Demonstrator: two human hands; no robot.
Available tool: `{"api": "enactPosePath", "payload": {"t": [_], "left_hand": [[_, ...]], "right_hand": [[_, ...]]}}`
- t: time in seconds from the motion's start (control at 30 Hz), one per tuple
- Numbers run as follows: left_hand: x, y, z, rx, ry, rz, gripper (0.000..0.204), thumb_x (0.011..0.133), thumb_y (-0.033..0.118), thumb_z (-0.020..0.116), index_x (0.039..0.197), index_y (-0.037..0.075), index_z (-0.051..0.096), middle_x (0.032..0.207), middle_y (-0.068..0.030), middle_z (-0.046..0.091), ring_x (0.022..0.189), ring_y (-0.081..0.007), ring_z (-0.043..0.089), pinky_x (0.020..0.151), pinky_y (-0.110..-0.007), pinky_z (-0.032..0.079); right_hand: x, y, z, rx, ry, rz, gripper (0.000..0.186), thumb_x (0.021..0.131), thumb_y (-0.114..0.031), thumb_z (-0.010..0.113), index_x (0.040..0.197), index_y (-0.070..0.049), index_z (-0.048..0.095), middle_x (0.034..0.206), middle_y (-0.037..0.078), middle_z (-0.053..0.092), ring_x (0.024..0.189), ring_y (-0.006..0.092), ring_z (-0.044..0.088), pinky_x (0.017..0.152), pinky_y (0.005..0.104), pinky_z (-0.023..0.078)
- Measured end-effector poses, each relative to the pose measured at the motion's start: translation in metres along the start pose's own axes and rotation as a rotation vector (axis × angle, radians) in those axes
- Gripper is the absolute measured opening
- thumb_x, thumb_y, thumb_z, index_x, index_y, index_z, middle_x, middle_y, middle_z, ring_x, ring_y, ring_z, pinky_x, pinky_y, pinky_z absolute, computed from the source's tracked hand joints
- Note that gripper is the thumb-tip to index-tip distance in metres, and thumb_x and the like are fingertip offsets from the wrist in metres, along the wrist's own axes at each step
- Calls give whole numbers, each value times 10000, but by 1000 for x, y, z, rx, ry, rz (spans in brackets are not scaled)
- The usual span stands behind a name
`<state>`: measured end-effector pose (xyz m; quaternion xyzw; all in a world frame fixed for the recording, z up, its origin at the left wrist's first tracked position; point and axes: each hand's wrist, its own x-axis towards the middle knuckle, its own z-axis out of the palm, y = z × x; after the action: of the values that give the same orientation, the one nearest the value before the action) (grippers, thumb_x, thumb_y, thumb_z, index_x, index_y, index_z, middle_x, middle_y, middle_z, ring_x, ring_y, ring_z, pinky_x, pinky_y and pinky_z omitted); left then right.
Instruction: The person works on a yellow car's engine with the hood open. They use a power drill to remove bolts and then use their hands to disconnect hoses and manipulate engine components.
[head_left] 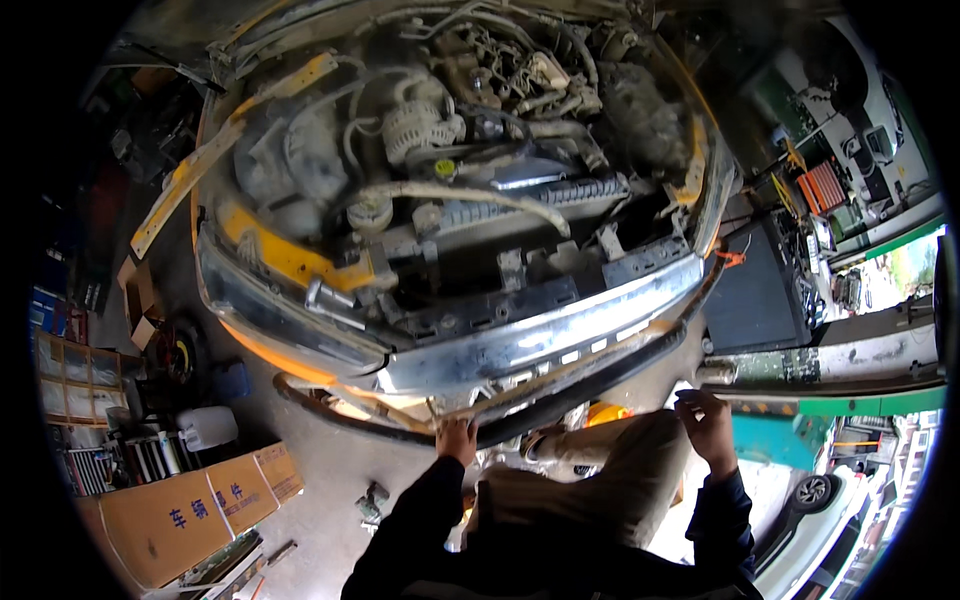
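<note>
A: How many hands are at work, and where?

B: Two. The left hand [456,440] has its fingers curled over the one black bar [540,416], gripping it left of its middle. The right hand [706,430] is raised beside the knee, fingers bent; I can't tell whether it holds anything.

A: And that bar, where is it exactly?

B: Along the vehicle's [480,240] front edge, curving from near its left corner round to its right corner, just outside the one silver bumper [540,330].

A: What do you count in the engine bay?

B: One alternator [420,128] toward the back edge, one yellow cap [444,168] near the middle, and one pale hose [470,190] running crosswise, closer to the front edge.

A: Anything on the floor [335,465]?

B: One long cardboard box [175,520] at the lower left, with one white container [208,428] near its back edge. One dark flat panel [758,290] stands beside the vehicle's right front corner, and one white car [815,525] is well apart at the lower right.
</note>
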<state>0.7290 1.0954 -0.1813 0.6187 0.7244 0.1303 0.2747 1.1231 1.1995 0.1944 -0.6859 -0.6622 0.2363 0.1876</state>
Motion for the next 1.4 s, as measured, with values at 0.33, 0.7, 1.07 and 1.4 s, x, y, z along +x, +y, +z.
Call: {"api": "enactPosePath", "payload": {"t": [0.33, 0.7, 1.07, 1.4], "left_hand": [[19, 26, 58, -119, -93, -371, 335, 933, 399, 606, 833, 108, 740, 1014, -142, 727, 1101, -373, 603, 1018, -565, 404], [9, 58, 3, -96, 88, -264, 358, 739, 200, 640, 1065, 67, 703, 1148, -159, 666, 1145, -368, 589, 1015, -518, 448], [51, 75, -14, -32, -78, -382, 469, 906, 308, 573, 1323, 104, 642, 1386, -163, 616, 1348, -358, 512, 1149, -534, 358], [73, 153, -238, -356, 553, -757, 142, 752, -85, 585, 780, 40, 646, 826, -133, 684, 779, -330, 641, 705, -420, 502]], "right_hand": [[257, -73, 83, -62, 27, -445, 228, 861, -142, 768, 1049, -19, 729, 1032, 194, 730, 957, 401, 700, 822, 427, 563], [477, -148, 216, -174, 180, -807, 295, 995, -190, 672, 1228, -9, 681, 1296, 176, 655, 1205, 342, 622, 1025, 422, 482], [484, -157, 249, -296, 1, -718, 713, 1014, -525, 549, 1545, -72, 401, 1605, 173, 353, 1503, 438, 288, 1212, 604, 276], [479, -180, 250, -371, -56, -506, 761, 975, -601, 569, 1535, -108, 419, 1625, 157, 311, 1526, 414, 240, 1231, 579, 232]]}}
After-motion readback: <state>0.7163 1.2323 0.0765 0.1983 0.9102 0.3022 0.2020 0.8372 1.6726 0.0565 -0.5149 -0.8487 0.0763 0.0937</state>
